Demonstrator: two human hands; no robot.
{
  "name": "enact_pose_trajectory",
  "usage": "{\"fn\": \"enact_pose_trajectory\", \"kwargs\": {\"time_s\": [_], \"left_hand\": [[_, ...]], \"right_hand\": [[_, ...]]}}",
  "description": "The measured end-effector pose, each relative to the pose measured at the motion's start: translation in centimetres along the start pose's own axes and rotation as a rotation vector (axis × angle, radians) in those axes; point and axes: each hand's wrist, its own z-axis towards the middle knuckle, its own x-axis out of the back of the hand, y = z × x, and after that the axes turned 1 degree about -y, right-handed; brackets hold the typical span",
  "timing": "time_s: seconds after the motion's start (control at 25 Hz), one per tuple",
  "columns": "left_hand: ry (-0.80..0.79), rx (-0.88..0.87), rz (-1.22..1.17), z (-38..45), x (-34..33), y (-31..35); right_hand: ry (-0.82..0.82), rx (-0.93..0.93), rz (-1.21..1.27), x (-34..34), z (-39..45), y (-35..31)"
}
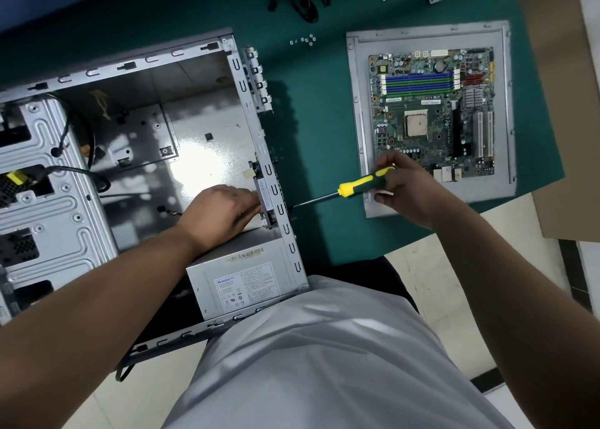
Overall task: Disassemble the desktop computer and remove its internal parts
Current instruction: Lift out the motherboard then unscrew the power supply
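At a green-matted bench, I drive a yellow-and-black screwdriver (363, 185) into the rear wall of the opened desktop case (181, 110), my right hand (406, 188) curled around its handle so the tip meets a screw from outside. My left hand (224, 211) reaches inside, fingers pressed against the rear fan (268, 198), probably to keep it from dropping as it comes free; whether they curl around it, I cannot tell. The motherboard (431, 110) already lies out on the case's side panel (360, 104), well apart from the case, and loose screws (303, 40) are gathered on the mat. The power supply (240, 282), still in its corner, carries a blue label that seems to read "Huntkey"; the finer print is illegible.
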Motion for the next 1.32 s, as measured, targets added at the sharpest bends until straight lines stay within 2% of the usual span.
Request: {"fn": "enact_pose_trajectory", "kwargs": {"time_s": [0.08, 0.16, 0.24, 0.32, 0.4, 0.76, 0.96, 1.04, 1.16, 1.32], "left_hand": [[-0.004, 0.003, -0.011, 0.0, 0.0, 0.0], [-0.004, 0.001, -0.008, 0.0, 0.1, 0.0], [-0.003, 0.003, -0.004, 0.0, 0.1, 0.1], [0.003, 0.002, -0.001, 0.1, 0.1, 0.2], [0.003, -0.004, 0.005, 0.1, 0.1, 0.2], [-0.011, 0.008, 0.01, 0.0, 0.0, 0.1], [-0.016, 0.016, 0.012, 0.0, 0.0, 0.0], [-0.015, 0.008, 0.016, -0.1, 0.0, 0.0], [-0.02, 0.011, 0.01, -0.1, -0.1, 0.1], [-0.023, 0.021, -0.007, -0.1, 0.0, -0.1]], "right_hand": [[0.008, -0.032, -0.061, 0.0, 0.1, -0.2], [0.086, -0.014, -0.304, -0.2, 0.3, 0.2], [0.104, 0.042, -0.178, -0.3, 0.4, 0.3], [0.014, 0.017, 0.091, 0.1, 0.5, 0.7], [0.014, -0.009, 0.187, 0.2, 0.5, 0.6], [0.121, 0.0, 0.293, -0.1, 0.6, 0.6], [0.171, 0.093, 0.33, -0.6, 0.8, 1.1], [0.183, 0.179, 0.137, -1.4, 0.7, 1.8], [0.209, 0.308, -0.4, -2.9, 0.7, 3.1], [0.265, 0.495, -0.974, -5.8, 1.1, 4.0]]}}
